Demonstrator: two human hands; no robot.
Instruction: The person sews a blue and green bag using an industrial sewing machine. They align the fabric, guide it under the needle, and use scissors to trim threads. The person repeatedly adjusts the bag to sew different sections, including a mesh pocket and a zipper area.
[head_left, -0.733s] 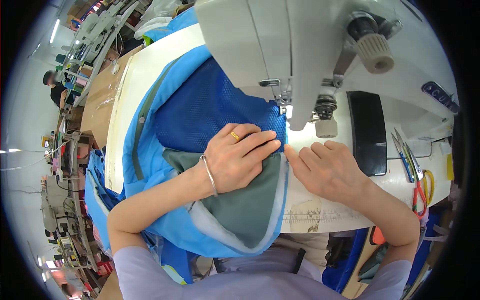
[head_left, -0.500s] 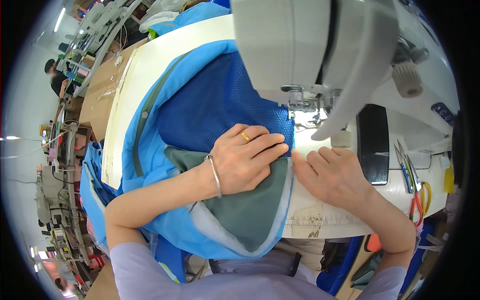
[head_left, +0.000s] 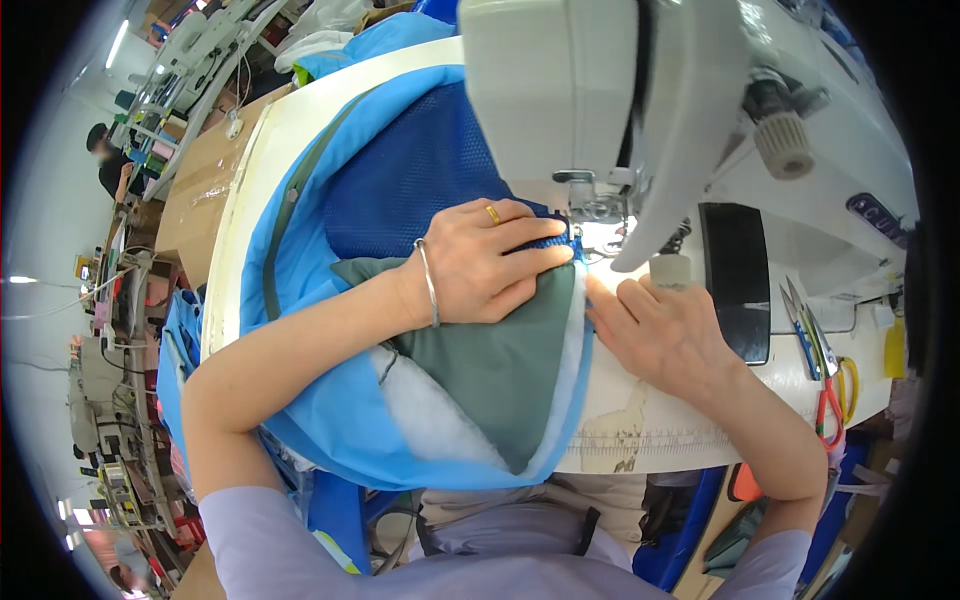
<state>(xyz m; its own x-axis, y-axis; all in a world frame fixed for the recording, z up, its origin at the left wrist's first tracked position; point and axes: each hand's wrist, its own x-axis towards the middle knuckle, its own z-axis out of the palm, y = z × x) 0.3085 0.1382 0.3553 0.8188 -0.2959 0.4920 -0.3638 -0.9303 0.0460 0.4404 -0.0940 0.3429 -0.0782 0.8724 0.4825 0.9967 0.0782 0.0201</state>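
My left hand [head_left: 485, 262] lies with fingers stretched out on the blue mesh [head_left: 402, 170] and green fabric [head_left: 465, 385] of a light-blue padded piece [head_left: 290, 410], its fingertips just below the presser foot [head_left: 577, 222] of the white sewing machine [head_left: 520, 95]. My right hand [head_left: 655, 330] is closed, fingers curled, at the piece's right edge below the foot, index finger and thumb on the pale padded edge. The stitching point is partly hidden by fingers and the machine's housing.
Scissors [head_left: 822, 345] lie at the right beside a black plate [head_left: 733, 280]. A cardboard sheet [head_left: 185, 220] borders the white tabletop [head_left: 225, 320] on the left. Blue cloth [head_left: 365, 45] is heaped at the back. A person in black [head_left: 113, 170] is among other machines at far left.
My left hand and the fabric under it have moved up toward the presser foot, leaving less mesh showing below it. My right hand has shifted slightly up along the edge.
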